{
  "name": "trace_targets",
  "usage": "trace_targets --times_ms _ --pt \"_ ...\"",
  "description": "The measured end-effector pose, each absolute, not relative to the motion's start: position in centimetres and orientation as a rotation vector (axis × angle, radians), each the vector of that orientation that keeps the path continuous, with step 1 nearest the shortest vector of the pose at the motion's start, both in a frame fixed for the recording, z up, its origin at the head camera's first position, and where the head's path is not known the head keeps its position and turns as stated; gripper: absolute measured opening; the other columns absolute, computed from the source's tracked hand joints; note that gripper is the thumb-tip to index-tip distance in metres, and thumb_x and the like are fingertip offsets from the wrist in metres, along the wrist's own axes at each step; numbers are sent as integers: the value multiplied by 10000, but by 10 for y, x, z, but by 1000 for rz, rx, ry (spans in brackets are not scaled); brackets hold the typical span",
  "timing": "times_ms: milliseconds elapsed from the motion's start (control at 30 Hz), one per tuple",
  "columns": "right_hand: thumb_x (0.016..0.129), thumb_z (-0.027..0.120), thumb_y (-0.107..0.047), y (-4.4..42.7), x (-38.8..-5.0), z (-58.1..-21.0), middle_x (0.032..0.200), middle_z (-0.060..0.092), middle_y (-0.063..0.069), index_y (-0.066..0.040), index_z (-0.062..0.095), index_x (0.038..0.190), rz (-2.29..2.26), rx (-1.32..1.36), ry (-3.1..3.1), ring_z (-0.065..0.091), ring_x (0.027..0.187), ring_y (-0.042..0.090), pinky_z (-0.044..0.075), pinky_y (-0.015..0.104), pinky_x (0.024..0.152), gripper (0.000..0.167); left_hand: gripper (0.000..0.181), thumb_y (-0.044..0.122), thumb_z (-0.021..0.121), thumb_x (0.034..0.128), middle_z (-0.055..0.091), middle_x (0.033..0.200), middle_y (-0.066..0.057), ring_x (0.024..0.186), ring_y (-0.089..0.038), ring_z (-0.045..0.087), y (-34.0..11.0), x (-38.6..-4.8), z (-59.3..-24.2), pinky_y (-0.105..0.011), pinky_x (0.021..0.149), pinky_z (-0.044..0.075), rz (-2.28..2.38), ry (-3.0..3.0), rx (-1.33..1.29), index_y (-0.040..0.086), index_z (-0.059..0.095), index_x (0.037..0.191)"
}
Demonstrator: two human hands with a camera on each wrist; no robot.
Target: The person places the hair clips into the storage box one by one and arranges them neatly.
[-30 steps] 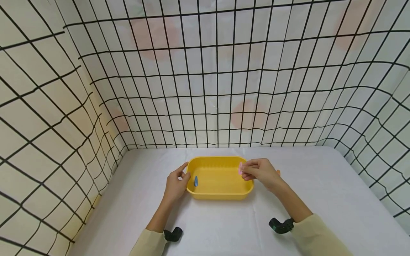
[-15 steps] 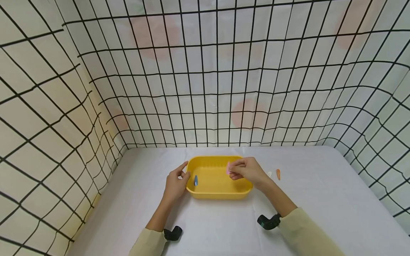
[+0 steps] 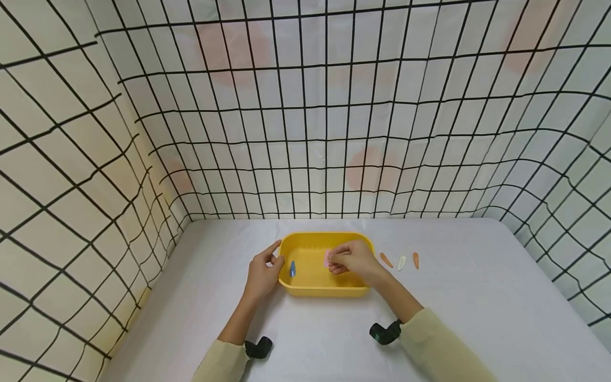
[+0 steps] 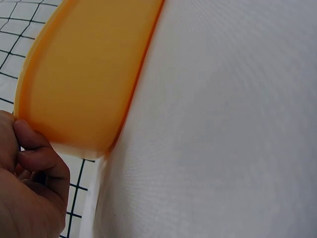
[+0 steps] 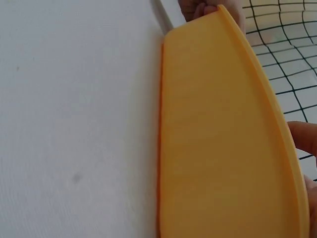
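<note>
A yellow tray (image 3: 329, 292) sits on the white table. At its left end my left hand (image 3: 263, 269) grips the rim, thumb on the edge; in the left wrist view its fingers curl at the tray's corner. Over the tray's inside, right of the middle, my right hand (image 3: 350, 259) pinches a pink hair clip (image 3: 326, 258), partly covered by the fingertips. A blue snap hair clip (image 3: 293, 269) lies in the tray near the left wall. In the right wrist view the tray's outer wall (image 5: 213, 124) hides most of the right hand.
Right of the tray lie an orange hair clip (image 3: 386, 260), a white hair clip (image 3: 402, 263) and another orange hair clip (image 3: 416, 260) on the tabletop (image 3: 477, 297). Black wire grid panels (image 3: 324, 140) stand behind the table and at both sides.
My right hand has moved left over the tray with the pink hair clip, from the right rim towards the middle. The clips on the table have come into view. My left hand stays put.
</note>
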State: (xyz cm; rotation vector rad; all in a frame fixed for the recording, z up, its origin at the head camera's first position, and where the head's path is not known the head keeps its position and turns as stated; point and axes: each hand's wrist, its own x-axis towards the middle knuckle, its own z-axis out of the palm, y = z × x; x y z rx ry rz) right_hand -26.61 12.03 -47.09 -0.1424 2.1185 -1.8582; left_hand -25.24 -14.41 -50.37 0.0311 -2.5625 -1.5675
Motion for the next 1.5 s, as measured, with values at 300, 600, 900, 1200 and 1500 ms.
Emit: trace_targets --times_ms 300,600,900,1200,1500 --pt "943 710 -64 93 -270 -478 857 757 144 84 736 1040 -1808 -120 2109 748 721 205 637 332 702 180 515 187 623 960 539 739 -31 473 -135 440 -144 -252 -502 -203 446 407 -1560 -2570 43 164 587 1473" --pt "949 698 -61 74 -276 -479 822 755 125 37 776 986 -1698 -73 2187 727 669 175 632 311 681 131 512 183 622 965 538 736 -26 482 -137 440 -144 -252 -502 -207 450 409 -1573 -2572 55 169 585 1475" --pt "928 708 -48 62 -283 -479 794 760 115 31 787 934 -1599 -147 2260 702 623 151 614 271 632 112 513 180 630 959 540 731 -26 484 -134 441 -144 -252 -502 -200 451 401 -1583 -2562 63 169 591 1471" --pt "910 710 -34 53 -288 -483 744 734 99 24 784 892 -1497 -98 2314 689 584 146 599 247 596 96 513 180 636 955 546 728 -17 502 -114 420 -140 -254 -506 -195 452 383 -1606 -2545 46 168 596 1466" --pt "875 750 -38 48 -291 -491 697 716 98 39 776 879 -1467 -56 2334 672 535 116 587 236 555 81 514 189 633 953 537 732 -12 502 -119 430 -144 -253 -505 -203 456 388 -1583 -2554 54 174 597 1465"
